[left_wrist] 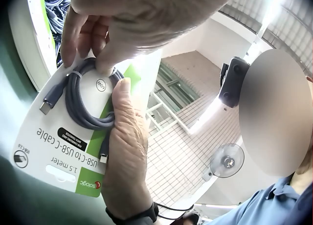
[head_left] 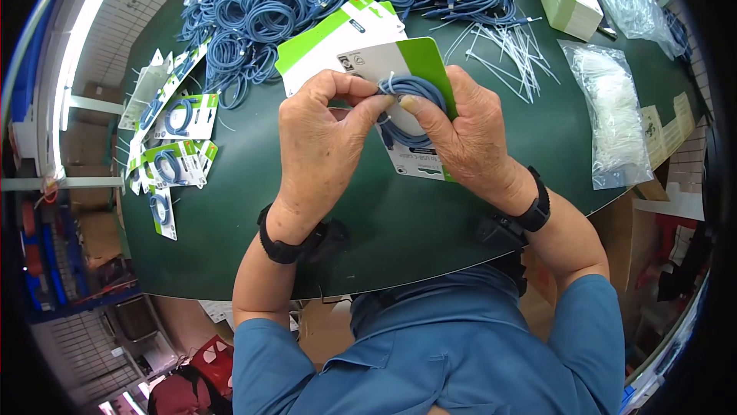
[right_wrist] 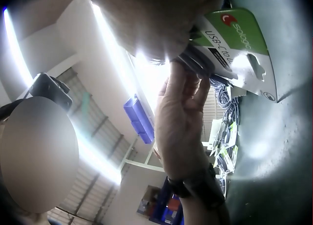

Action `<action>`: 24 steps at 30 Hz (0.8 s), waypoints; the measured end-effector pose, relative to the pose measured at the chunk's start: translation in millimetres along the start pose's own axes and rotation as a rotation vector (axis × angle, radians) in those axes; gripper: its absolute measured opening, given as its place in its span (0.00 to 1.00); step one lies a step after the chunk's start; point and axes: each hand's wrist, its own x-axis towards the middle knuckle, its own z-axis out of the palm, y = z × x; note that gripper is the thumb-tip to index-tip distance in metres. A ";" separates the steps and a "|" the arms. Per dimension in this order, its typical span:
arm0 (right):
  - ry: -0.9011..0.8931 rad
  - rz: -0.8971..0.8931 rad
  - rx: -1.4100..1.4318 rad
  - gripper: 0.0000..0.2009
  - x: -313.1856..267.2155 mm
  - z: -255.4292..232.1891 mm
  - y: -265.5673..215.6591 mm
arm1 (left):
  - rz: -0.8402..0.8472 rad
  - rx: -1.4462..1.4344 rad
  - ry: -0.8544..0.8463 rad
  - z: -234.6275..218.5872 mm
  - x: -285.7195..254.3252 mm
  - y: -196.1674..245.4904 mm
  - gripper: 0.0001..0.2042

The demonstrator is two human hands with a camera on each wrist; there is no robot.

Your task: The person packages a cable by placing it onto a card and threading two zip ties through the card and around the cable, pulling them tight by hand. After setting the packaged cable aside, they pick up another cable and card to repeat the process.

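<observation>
A white and green cardboard package card (head_left: pixel 414 155), printed "USB-C to USB-C cable" in the left wrist view, is held up over the table. On its face lies a coiled blue-grey USB cable (head_left: pixel 418 138), bound with white ties; a metal plug (left_wrist: pixel 46 107) shows. My right hand (head_left: pixel 472 135) grips the card by its green side, thumb pressing on the coil. At the coil's opposite edge my left hand (head_left: pixel 322 131) pinches with thumb and index finger beside a white cable tie (head_left: pixel 390 81). The fingertips mostly hide what they pinch.
Blank-faced packaging cards (head_left: pixel 326 39) lie just beyond the hands. Behind them is a big heap of coiled cables (head_left: pixel 261 12). Loose white ties (head_left: pixel 507 54) and a bag of ties (head_left: pixel 610 115) lie right. Carded cables (head_left: pixel 169 165) are piled left; a card stack (head_left: pixel 568 0) stands far right.
</observation>
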 end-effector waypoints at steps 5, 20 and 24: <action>0.003 0.022 -0.009 0.11 -0.7 2.0 1.0 | 0.055 0.012 -0.008 1.1 0.2 -6.7 0.07; -0.025 0.171 0.086 0.17 2.8 -2.0 2.5 | -0.069 -0.156 -0.169 -8.4 9.0 -11.6 0.06; -0.033 0.207 0.132 0.18 3.3 -3.0 -0.1 | -0.057 -0.184 -0.168 -9.6 9.3 -14.2 0.06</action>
